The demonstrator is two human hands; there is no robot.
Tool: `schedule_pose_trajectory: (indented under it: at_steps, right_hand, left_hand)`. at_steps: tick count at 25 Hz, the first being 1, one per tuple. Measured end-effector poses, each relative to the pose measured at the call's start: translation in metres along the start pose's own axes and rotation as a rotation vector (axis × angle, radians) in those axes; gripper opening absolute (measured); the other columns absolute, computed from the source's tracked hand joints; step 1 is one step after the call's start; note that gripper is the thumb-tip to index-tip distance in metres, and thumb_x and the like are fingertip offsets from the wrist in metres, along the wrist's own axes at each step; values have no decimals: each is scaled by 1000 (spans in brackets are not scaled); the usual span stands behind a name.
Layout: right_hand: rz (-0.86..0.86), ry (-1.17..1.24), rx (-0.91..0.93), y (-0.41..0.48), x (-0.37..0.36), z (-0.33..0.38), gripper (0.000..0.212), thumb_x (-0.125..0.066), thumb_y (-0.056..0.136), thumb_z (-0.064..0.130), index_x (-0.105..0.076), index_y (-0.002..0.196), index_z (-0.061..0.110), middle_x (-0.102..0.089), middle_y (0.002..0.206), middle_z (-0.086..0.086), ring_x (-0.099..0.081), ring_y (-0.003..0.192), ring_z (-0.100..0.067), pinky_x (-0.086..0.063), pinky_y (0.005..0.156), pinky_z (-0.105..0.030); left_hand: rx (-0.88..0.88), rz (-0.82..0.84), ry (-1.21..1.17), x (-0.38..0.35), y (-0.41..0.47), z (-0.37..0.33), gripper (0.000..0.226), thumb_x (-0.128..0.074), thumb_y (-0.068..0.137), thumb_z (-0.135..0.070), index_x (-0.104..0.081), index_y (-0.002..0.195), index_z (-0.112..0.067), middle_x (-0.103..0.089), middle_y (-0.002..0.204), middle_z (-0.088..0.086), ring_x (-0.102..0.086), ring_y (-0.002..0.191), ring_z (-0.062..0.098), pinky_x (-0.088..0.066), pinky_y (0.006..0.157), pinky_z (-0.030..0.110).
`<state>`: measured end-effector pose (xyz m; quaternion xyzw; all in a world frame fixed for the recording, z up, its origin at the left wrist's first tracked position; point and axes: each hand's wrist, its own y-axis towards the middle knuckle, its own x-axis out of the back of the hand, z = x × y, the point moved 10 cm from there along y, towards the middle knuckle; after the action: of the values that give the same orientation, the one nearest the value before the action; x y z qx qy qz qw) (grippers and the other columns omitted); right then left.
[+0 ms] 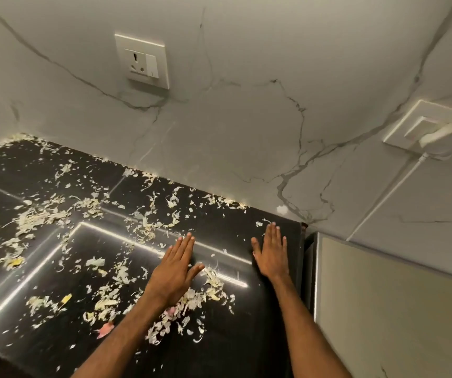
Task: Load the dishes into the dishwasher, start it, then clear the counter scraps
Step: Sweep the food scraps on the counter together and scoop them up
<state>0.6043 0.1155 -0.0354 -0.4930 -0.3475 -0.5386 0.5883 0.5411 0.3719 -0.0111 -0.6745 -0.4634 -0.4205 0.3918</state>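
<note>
Scraps (42,218) lie thickest well to the left of your left hand (177,268): pale peelings strewn over the dark counter (260,336), with a few yellow and pink bits nearer you. Your left hand is flat, palm down, fingers straight and together, thumb out. A smaller drift (214,282) of peel sits just beside that thumb, between the two hands. Your right hand (271,257) is flat too, fingers straight and slightly fanned, close to the counter's right edge. Neither hand holds anything.

This looks like the sweeping step. Use the right hand as the blade, pressing its edge firmly on the stone, and drag leftward, away from the gap beside the pale panel (383,309) on your right, so nothing drops down there. Let the left hand act as the stop and gather one heap. Such thin flakes will likely skate and cling, so go slowly.

Both hands point away from you, toward the wall. The scraps share no single heading; the litter as a whole runs in a long band from far left of the left hand to just behind its wrist.
</note>
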Motion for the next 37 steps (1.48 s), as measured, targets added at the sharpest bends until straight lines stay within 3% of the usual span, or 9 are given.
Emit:
schedule_pose_trajectory:
  at_steps: [4,9,15,18,22,27,30,33,37]
  right_hand:
    - [76,105,495,-21,-32,74,66,-20,104,54,1,158,23,9,165,8,11,151,-6,1,126,-40]
    - [-14,208,251,54,8,16,61,-33,106,39,-11,158,16,-5,166,0,1,152,-10,-1,125,-37]
    - [165,196,576,53,-17,88,65,-29,102,51,-5,158,28,5,165,11,3,151,-4,-1,124,-36]
    - [113,326,541,73,0,96,62,-34,104,45,-11,158,29,0,165,11,4,151,-2,-3,123,-37]
    - [207,108,544,105,-1,102,60,-32,106,41,-6,157,26,-2,166,5,2,152,-9,0,125,-42]
    - [368,307,705,49,-37,157,59,-24,100,60,-11,156,43,-4,164,15,-2,151,-8,1,122,-40]
    - [169,470,564,64,-17,134,61,-18,98,62,-21,155,40,-9,165,14,-3,151,-7,4,121,-44]
    - [64,352,363,85,-5,81,61,-13,102,55,-18,156,27,-12,165,5,-4,151,-7,0,125,-44]
    - [124,226,511,32,-31,104,90,8,87,76,-13,157,25,-4,164,11,1,152,-6,3,124,-32]
  left_hand:
    - [41,6,21,0,0,13,83,1,89,-71,17,153,-22,24,160,-6,22,148,10,12,118,27]
    - [73,0,76,11,8,32,80,-1,92,-69,19,152,-21,25,160,-4,24,147,12,17,117,29]
    - [142,-34,103,24,10,52,78,1,93,-69,20,152,-21,25,159,-5,26,146,12,19,116,32]
    - [153,-27,128,23,9,57,78,-1,95,-68,20,152,-21,25,160,-4,27,146,13,19,116,32]
    - [166,-32,125,20,5,62,80,3,92,-71,22,152,-21,27,159,-4,28,145,12,19,116,32]
    - [191,-20,83,14,-5,71,86,12,84,-73,23,152,-21,28,158,-4,28,146,13,16,119,31]
    - [199,-5,99,10,-7,73,84,10,85,-71,22,151,-20,28,159,-2,27,146,14,17,118,32]
    - [217,-16,82,12,-13,77,81,5,89,-68,20,152,-19,26,159,-2,24,147,14,14,119,30]
    - [255,-49,-10,8,-40,90,76,-8,97,-65,15,154,-20,21,161,-4,20,149,11,8,122,29]
